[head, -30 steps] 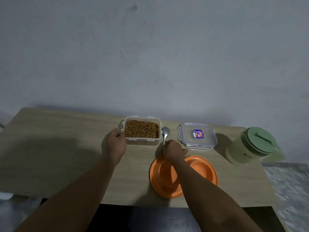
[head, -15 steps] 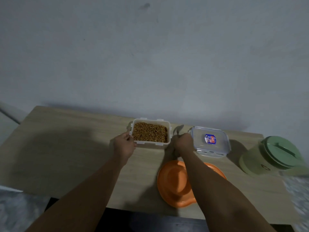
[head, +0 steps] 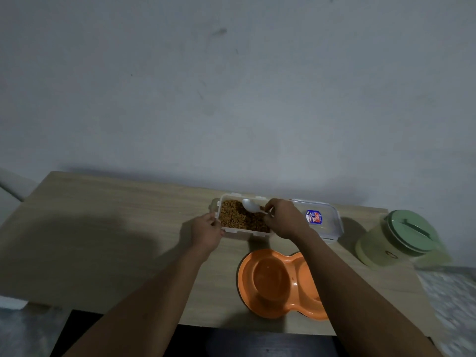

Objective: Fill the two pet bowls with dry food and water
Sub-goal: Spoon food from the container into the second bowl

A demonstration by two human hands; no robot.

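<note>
An orange double pet bowl (head: 270, 282) lies near the table's front edge; its left well holds nothing, and my right forearm covers part of the right well. Behind it stands a clear plastic container (head: 229, 230) full of brown dry food (head: 234, 217). My left hand (head: 207, 233) grips the container's left front corner. My right hand (head: 283, 219) holds a white spoon (head: 251, 206) by the handle, its bowl over the dry food. At the right stands a pale green water jug (head: 394, 240) with a green lid.
The container's clear lid (head: 324, 220) with a blue and red sticker lies flat to the right of the container. The wooden table (head: 103, 240) stands against a grey wall. A dark surface shows below the table's front edge.
My right hand lifted the spoon from the table beside the container and carried it left over the dry food. My left hand stayed on the container. The camera tilted down.
</note>
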